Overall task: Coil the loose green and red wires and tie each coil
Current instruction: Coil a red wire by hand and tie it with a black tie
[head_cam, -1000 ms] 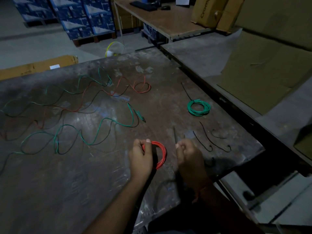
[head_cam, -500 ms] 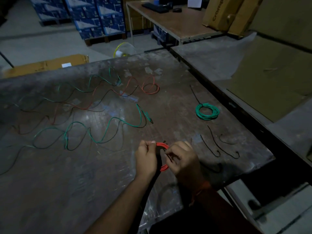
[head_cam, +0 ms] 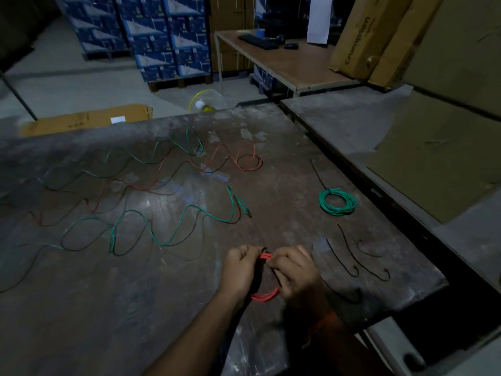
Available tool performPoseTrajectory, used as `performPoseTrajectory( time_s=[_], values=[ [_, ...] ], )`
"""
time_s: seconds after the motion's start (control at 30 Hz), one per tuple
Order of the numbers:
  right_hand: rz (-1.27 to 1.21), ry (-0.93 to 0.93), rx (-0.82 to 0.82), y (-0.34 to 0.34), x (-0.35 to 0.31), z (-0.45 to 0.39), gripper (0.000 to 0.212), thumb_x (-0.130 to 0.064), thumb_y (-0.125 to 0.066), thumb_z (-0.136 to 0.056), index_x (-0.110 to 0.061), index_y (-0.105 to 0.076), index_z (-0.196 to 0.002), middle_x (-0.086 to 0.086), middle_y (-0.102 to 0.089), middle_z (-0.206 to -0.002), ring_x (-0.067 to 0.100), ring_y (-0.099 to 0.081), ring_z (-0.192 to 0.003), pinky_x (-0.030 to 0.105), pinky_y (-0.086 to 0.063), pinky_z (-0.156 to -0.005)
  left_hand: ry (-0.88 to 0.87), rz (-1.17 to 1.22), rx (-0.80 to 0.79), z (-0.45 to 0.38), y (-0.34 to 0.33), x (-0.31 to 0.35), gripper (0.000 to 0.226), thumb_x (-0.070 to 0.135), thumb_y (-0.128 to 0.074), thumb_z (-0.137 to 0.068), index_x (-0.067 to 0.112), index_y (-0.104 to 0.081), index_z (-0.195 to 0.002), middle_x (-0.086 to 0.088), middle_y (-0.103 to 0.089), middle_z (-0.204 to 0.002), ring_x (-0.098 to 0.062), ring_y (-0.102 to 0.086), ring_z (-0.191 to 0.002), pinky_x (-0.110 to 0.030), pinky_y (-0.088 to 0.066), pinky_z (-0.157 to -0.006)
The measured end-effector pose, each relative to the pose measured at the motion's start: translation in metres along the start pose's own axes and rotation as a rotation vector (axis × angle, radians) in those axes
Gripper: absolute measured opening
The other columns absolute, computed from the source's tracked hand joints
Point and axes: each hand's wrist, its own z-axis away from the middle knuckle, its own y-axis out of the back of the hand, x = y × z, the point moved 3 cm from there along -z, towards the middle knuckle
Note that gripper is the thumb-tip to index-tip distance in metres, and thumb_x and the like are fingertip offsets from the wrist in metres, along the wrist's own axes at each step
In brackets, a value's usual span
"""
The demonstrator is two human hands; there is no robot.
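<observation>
A red coil (head_cam: 265, 295) is held upright over the near table edge (head_cam: 406, 302), pinched at its top between the curled left hand (head_cam: 238, 270) and right hand (head_cam: 296, 271). A dark tie at that pinch is barely made out, and whether it is threaded cannot be told. The tied green coil (head_cam: 338, 201) lies far right, the loose wires (head_cam: 151, 226) left.

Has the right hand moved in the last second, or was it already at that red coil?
Yes. The right hand moved left, away from the loose black ties, onto the red coil.

Dim warehouse, concrete floor (head_cam: 67, 85), blue cartons (head_cam: 168, 36)
</observation>
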Motion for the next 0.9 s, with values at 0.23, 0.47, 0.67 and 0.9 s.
performPoseTrajectory(
  time_s=[0.23,0.47,0.67,0.9],
  values=[
    [-0.051,0.017,-0.017,0.0,0.001,-0.004,0.013,0.002,-0.07,-0.084,-0.01,-0.072,-0.084,-0.001,-0.067,-0.092,0.021,-0.06,-0.082,0.03,-0.047,-0.075,-0.005,0.084,0.016,-0.002,0.0,-0.005,0.047,0.007,-0.062,-0.087,0.02,-0.052,-0.043,-0.001,-0.041,-0.046,-0.016,-0.035,-0.053,-0.032,-0.025,-0.055],
    [-0.513,-0.466,-0.099,-0.008,-0.012,0.004,0.004,-0.02,-0.07,-0.091,-0.022,-0.072,-0.09,-0.005,-0.068,-0.081,0.007,-0.064,-0.077,0.03,-0.049,-0.07,0.007,0.161,-0.001,0.001,0.001,-0.005,0.01,0.013,-0.062,-0.076,0.008,-0.064,-0.067,-0.015,-0.053,-0.066,-0.029,-0.047,-0.073,-0.04,-0.038,-0.067],
    [-0.729,-0.679,-0.042,-0.009,-0.029,0.004,0.008,-0.004,-0.065,-0.095,-0.007,-0.07,-0.09,0.008,-0.071,-0.075,0.013,-0.064,-0.07,0.026,-0.052,-0.068,-0.014,0.079,-0.028,0.006,0.003,-0.003,0.012,0.016,-0.058,-0.074,0.014,-0.061,-0.062,-0.009,-0.052,-0.057,-0.02,-0.044,-0.057,-0.03,-0.034,-0.056],
    [-0.22,-0.678,0.107,-0.006,-0.006,-0.005,0.011,-0.018,-0.07,-0.093,-0.022,-0.074,-0.102,-0.007,-0.062,-0.063,0.01,-0.061,-0.061,0.032,-0.053,-0.063,0.0,-0.005,-0.066,0.005,0.006,-0.002,0.021,0.0,-0.053,-0.093,0.006,-0.061,-0.074,-0.011,-0.049,-0.054,-0.018,-0.038,-0.047,-0.03,-0.025,-0.05]
  ],
)
